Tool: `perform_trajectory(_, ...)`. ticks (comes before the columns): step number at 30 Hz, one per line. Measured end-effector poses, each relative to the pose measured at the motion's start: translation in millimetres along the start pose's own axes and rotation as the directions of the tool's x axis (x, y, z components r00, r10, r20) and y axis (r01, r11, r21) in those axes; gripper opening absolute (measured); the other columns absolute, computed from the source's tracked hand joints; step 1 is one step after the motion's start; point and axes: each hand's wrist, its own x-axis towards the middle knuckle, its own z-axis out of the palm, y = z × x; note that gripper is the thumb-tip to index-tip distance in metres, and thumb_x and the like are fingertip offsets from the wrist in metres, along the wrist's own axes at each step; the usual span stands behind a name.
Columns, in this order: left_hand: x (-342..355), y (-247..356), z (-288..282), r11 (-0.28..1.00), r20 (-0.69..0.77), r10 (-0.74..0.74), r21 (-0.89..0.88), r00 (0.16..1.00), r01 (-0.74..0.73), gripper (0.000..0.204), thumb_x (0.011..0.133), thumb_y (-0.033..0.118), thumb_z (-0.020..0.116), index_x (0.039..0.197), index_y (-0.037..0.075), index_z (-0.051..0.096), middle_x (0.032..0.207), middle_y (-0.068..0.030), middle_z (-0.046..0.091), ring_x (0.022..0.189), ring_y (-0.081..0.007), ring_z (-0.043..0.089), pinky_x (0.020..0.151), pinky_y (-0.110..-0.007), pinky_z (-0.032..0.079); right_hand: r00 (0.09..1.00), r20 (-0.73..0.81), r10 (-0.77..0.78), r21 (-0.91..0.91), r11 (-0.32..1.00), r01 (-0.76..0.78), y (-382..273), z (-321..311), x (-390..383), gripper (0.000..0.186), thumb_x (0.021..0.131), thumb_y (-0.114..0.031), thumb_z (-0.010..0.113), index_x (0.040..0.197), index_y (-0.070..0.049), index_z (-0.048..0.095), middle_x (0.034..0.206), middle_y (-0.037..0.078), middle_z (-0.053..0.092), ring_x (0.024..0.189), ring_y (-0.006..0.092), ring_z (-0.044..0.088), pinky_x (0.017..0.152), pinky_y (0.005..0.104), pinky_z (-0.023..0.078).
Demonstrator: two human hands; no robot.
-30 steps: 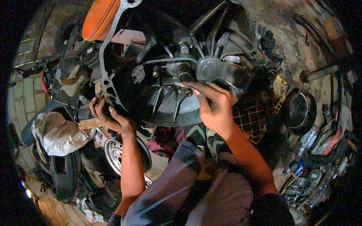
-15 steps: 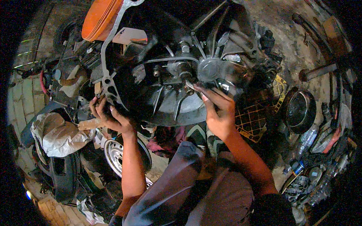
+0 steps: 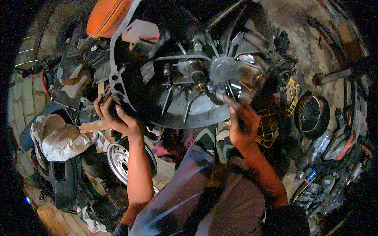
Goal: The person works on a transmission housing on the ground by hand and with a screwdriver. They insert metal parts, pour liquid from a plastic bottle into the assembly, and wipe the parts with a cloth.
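A large grey metal gearbox bell housing with ribs inside faces me at the top middle. From its centre sticks out a splined shaft, its tip brownish. My left hand is at the housing's lower left rim, below the flange holes, with fingers and thumb curled around the edge. At the lower right inside the housing is my right hand, fingers pinched together, blurred by motion. A thin tool-like thing seems to poke out of them toward the shaft; its kind is too smeared to make out.
An orange round container stands at the upper left. Around me lie a wheel rim, a whitish sack, a yellow crate, a black round pan and plastic bottles. My knees are under the housing.
My right hand has moved right and down, away from the shaft's tip, which now shows fully. My left hand stays on the rim. The view has shifted slightly.
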Motion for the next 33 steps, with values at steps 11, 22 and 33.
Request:
perform_trajectory(11, 3.3, 6.2, 0.7, 1.000, -0.012, 0.024, -0.017, 1.000, -0.024, 0.028, 0.093, 0.013, 0.050, 0.112, -0.005, 0.060, 0.116, -0.0195, 0.060, 0.129, -0.0352, 0.040, 0.108, -0.044, 0.030, 0.999, 0.027, 0.038, 0.064, 0.997, -0.040, 0.9, 17.3, 1.8, 0.020, 0.092, -0.002, 0.060, 0.110, -0.002, 0.069, 0.095, 0.015, 0.071, 0.081, 0.0267, 0.069, 0.076, 0.0335, 0.052)
perform_trajectory(22, 7.2, 1.2, -6.8, 0.997, 0.017, 0.078, 0.011, 0.997, -0.078, 0.028, 0.083, 0.000, 0.052, 0.108, 0.000, 0.065, 0.107, -0.0146, 0.066, 0.122, -0.0374, 0.048, 0.106, -0.044, 0.032, 0.988, 0.030, -0.154, -0.035, 0.987, 0.155, -6.0, 19.5, 8.8, 0.016, 0.079, 0.002, 0.070, 0.095, -0.002, 0.071, 0.088, 0.011, 0.069, 0.079, 0.0238, 0.065, 0.078, 0.0296, 0.050)
perform_trajectory(33, 8.7, -12.1, -13.4, 0.991, 0.022, 0.136, -0.014, 0.990, -0.135, 0.028, 0.078, 0.005, 0.061, 0.105, 0.009, 0.068, 0.095, -0.0088, 0.065, 0.116, -0.0305, 0.054, 0.096, -0.040, 0.033, 0.999, -0.004, -0.048, -0.295, 0.954, 0.045, -19.0, -21.8, 24.6, 0.010, 0.081, 0.005, 0.066, 0.090, 0.005, 0.069, 0.088, 0.012, 0.068, 0.082, 0.0206, 0.063, 0.081, 0.0296, 0.047)
